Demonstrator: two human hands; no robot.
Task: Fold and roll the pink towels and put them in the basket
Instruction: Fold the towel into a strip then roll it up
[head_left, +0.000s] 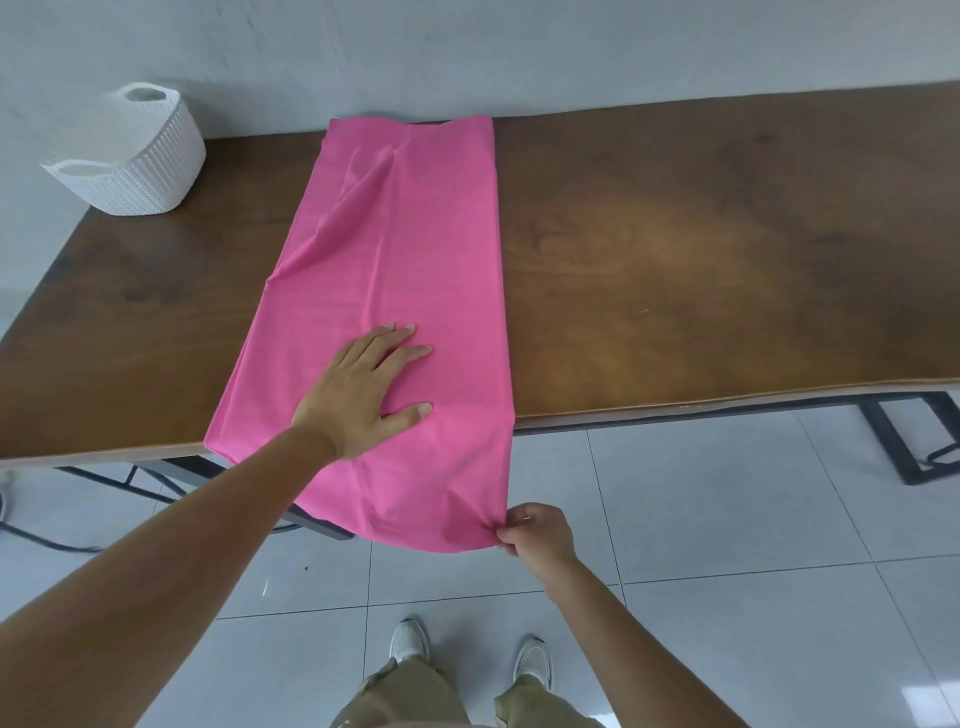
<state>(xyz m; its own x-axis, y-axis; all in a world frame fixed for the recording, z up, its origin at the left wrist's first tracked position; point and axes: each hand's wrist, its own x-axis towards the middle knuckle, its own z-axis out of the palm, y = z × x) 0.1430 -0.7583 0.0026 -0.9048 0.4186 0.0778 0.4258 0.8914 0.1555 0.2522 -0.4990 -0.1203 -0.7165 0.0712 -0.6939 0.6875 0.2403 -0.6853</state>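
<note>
one towel flattened lengthwise, rolling not yet begun

the left hand (363, 392) lies flat with straight, spread fingers on the near part of the long pink cloth towel (395, 249), palm down, pressing it to the table top. the right hand (537, 532) is below the table's near edge, its thumb and fingers pinching the towel's near right corner, which hangs off the edge toward the floor.

the towel runs as a long strip from the far edge of the table to the near edge and over it, so its near end droops in the air. it looks already folded lengthwise into a narrow band, judging by its even right edge, though the layers cannot be counted. a few creases fan out near its far end, and its left edge is less straight than the right.

it lies on a dark brown wooden table (701, 249) with a black metal frame. at the far left corner of the table stands a white ribbed basket with two handle openings (140, 156), well apart from the towel; whether anything is inside it cannot be seen.

as a judgement: the folding seems partly or wholly done, while smoothing, rolling and placing in the basket all remain. only this one towel is in view.

below are pale floor tiles (727, 519) and the person's white shoes (410, 639).
</note>
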